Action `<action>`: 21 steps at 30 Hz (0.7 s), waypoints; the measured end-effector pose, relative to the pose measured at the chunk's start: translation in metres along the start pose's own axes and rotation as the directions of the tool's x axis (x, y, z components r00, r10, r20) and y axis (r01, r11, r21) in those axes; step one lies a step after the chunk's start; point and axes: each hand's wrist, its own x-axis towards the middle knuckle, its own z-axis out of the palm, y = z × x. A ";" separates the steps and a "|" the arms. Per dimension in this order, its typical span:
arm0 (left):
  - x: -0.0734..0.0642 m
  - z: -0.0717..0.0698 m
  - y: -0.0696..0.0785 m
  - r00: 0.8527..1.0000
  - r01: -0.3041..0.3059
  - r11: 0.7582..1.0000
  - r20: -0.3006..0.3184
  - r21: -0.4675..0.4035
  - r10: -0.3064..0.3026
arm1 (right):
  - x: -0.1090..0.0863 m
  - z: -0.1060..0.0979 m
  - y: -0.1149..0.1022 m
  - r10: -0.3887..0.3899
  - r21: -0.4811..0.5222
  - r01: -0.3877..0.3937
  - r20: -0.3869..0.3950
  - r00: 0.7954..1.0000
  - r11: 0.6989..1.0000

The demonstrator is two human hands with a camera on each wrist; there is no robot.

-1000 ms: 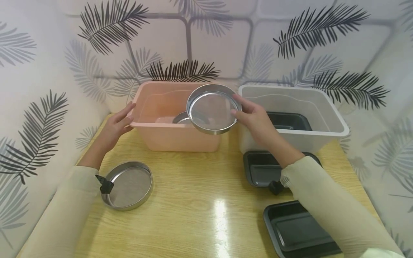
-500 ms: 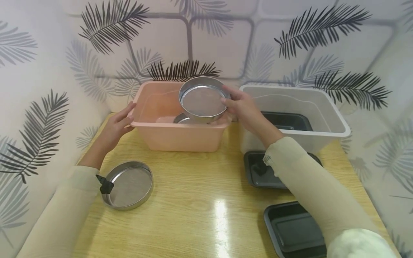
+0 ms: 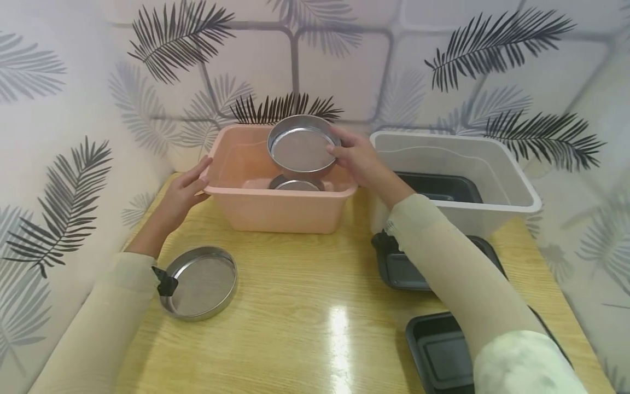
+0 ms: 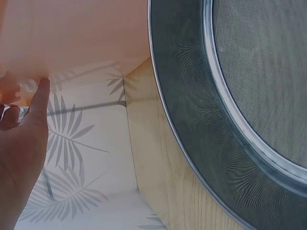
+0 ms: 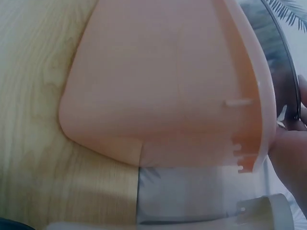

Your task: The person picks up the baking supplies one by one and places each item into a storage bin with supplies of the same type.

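Observation:
My right hand pinches the right side of a round metal sieve with a fine mesh, thumb inside the rim. This sieve is tilted over the pink plastic bin. A second sieve lies inside the bin, partly hidden by the front wall. With fingers mostly straight, my left hand touches the bin's left end. A third sieve rests on the table below my left wrist and looms large in the left wrist view. In the right wrist view the held sieve shows dark behind the bin's rim.
To the right stands a white bin with a dark rectangular baking pan inside. Two more dark pans, one nearer the bin and one in front, sit partly under my right sleeve. A leaf-patterned wall covering rises behind the bins.
My right hand has carried the sieve leftward and slightly back, from the pink bin's right front corner to over its inside. The left hand has stayed at the bin's left end.

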 end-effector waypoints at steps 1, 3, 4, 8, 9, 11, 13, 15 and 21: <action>0.000 0.000 0.000 1.000 -0.001 1.000 -0.001 -0.002 0.001 | 0.003 -0.001 0.000 0.001 -0.015 -0.001 0.010 1.000 1.000; 0.000 0.001 -0.001 1.000 0.000 1.000 -0.003 -0.005 0.000 | 0.009 -0.003 0.000 0.003 -0.056 -0.001 0.038 0.999 0.998; 0.000 0.001 -0.001 1.000 0.001 1.000 -0.002 -0.005 -0.001 | 0.011 -0.004 -0.001 0.002 -0.091 0.003 0.059 0.998 0.996; -0.001 0.002 -0.001 1.000 0.014 1.000 0.005 -0.014 -0.014 | 0.020 -0.007 -0.003 0.021 -0.229 0.012 0.140 0.990 0.973; -0.001 0.001 -0.001 1.000 0.017 1.000 0.005 -0.017 -0.017 | 0.023 -0.008 -0.004 0.024 -0.273 0.019 0.156 0.988 0.962; -0.001 0.001 -0.001 1.000 0.021 0.999 0.006 -0.026 -0.021 | 0.028 -0.008 -0.004 0.046 -0.329 0.016 0.179 0.983 0.944; -0.001 0.001 -0.001 1.000 0.024 0.999 0.005 -0.042 -0.023 | 0.033 -0.009 -0.005 0.074 -0.384 0.006 0.193 0.978 0.923; -0.001 0.002 0.000 1.000 0.024 0.998 0.003 -0.051 -0.023 | 0.037 -0.010 -0.007 0.086 -0.451 0.017 0.206 0.975 0.892; -0.001 0.003 -0.001 1.000 0.026 0.998 -0.009 -0.062 -0.026 | 0.047 -0.012 -0.010 0.063 -0.614 0.122 0.270 0.961 0.779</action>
